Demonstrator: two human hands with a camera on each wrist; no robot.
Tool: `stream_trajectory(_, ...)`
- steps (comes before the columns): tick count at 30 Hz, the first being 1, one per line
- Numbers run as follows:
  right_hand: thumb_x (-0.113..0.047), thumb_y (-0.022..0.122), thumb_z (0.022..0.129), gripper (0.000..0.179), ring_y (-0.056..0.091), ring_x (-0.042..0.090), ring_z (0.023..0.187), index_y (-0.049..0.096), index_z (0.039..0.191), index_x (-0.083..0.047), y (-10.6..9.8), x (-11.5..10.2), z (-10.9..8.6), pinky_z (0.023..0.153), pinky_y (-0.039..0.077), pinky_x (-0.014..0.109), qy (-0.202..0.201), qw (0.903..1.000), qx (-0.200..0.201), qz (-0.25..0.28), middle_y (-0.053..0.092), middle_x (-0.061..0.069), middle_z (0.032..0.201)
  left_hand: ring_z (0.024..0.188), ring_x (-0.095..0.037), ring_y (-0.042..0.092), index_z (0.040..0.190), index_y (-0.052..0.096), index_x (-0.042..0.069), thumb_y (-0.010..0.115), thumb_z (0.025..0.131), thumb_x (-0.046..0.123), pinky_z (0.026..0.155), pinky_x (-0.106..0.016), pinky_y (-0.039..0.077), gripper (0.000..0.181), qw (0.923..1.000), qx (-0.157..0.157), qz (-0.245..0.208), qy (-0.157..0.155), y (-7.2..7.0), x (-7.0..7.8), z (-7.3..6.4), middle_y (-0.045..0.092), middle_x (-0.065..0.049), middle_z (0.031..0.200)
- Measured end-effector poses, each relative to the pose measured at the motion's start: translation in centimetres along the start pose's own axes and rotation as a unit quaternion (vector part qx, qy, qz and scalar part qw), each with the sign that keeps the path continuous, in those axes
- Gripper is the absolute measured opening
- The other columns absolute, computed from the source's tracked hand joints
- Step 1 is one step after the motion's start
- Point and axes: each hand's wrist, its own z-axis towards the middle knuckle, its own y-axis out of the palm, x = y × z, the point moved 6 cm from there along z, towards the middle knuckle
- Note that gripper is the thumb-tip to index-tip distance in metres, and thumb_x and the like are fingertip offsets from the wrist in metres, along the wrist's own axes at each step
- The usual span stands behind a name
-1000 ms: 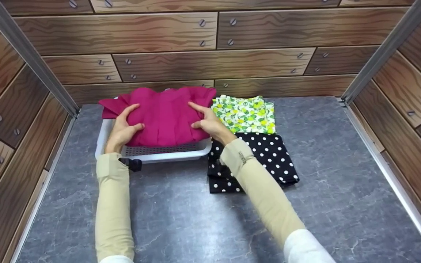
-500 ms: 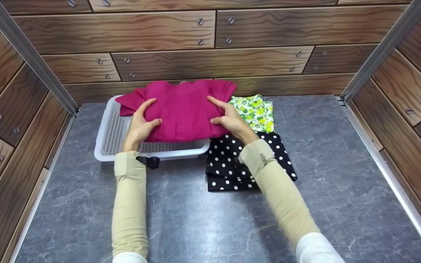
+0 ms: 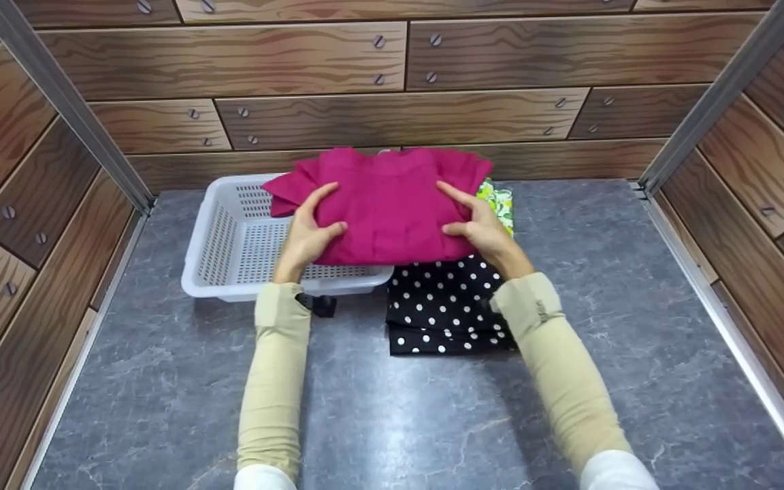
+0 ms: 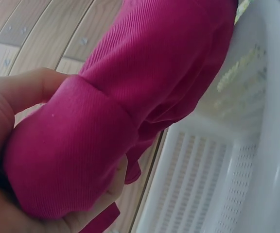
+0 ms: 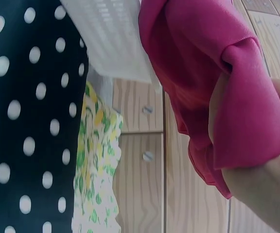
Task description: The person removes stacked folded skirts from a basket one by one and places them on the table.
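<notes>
A magenta folded garment (image 3: 392,211) hangs between both hands, above the right part of the white plastic basket (image 3: 205,238) and overlapping the printed cloths in the head view. My left hand (image 3: 307,231) grips its left edge, thumb on the near face; in the left wrist view the fingers (image 4: 115,187) wrap beneath the ribbed fabric. At the other edge my right hand (image 3: 487,231) holds it the same way, the cloth bunched between thumb and fingers in the right wrist view. The perforated floor of the basket shows on its left side.
Right of the basket lies a folded black cloth with white dots (image 3: 443,306). Behind it is a folded lemon-print cloth (image 3: 503,207), mostly covered by the garment in the head view. Wood-patterned panels (image 3: 310,61) enclose the grey marbled surface (image 3: 623,286).
Both hands have carried the magenta garment to the right, from over the basket to partly over the printed cloths. More of the basket's inside shows now.
</notes>
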Motion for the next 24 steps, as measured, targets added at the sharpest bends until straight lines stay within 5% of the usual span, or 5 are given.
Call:
stream_trajectory(13, 0.025, 0.056, 0.078, 0.08, 0.05, 0.019, 0.12, 0.039, 0.152, 0.0, -5.4, 1.1, -2.9, 0.094, 0.048, 0.022, 0.003, 0.9992, 0.032, -0.023, 0.038, 0.018, 0.157, 0.131, -0.035, 0.049, 0.143, 0.057, 0.008, 0.071, 0.077, -0.011, 0.11, -0.042, 0.038, 0.07, 0.9998, -0.016, -0.008, 0.0, 5.5, 0.0, -0.3, 0.051, -0.019, 0.147)
stream_trajectory(24, 0.024, 0.059, 0.081, 0.077, 0.06, 0.012, 0.103, 0.042, 0.152, -0.002, -9.1, 1.4, -5.4, 0.082, 0.055, 0.022, 0.01, 0.9984, 0.05, -0.025, 0.05, 0.017, 0.139, 0.13, -0.037, 0.05, 0.145, 0.056, 0.01, 0.07, 0.079, -0.011, 0.109, -0.042, 0.04, 0.071, 0.9988, -0.048, -0.009, 0.004, 9.8, 0.4, -0.9, 0.051, -0.022, 0.147)
